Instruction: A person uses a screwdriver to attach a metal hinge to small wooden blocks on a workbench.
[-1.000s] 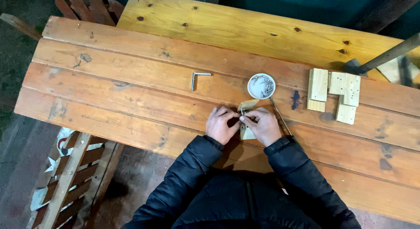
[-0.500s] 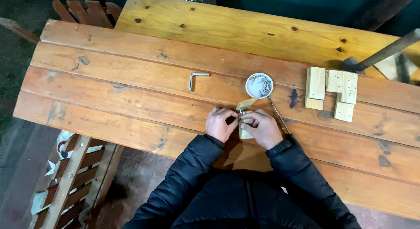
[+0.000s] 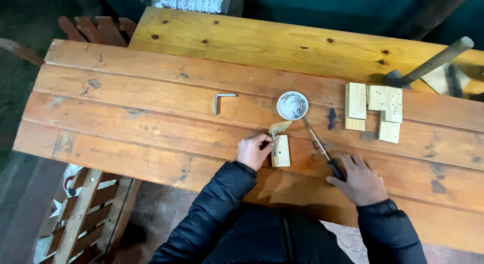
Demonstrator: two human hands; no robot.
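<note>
Head view is looking down on a wooden worktop (image 3: 151, 128) of long planks. A small round white dish (image 3: 292, 105) is standing near the middle of it and is holding a little heap of metal screws (image 3: 298, 102); no labels or packages are showing. Just below the dish, the left hand (image 3: 253, 150) is pinching with closed fingers at the edge of a small wooden block (image 3: 281, 150), which is lying flat on the worktop with a second small wood piece (image 3: 279, 126) at its top end. To the right of the dish and lower, the right hand (image 3: 358, 179) is resting with spread fingers on the dark handle of a screwdriver (image 3: 318, 143), not clamped around it. Left of the dish a bent hex key (image 3: 221, 100) is lying. Far right of the dish, several pale wooden blocks (image 3: 375, 110) are grouped together, and a hammer (image 3: 428, 65) is lying beyond them.
</note>
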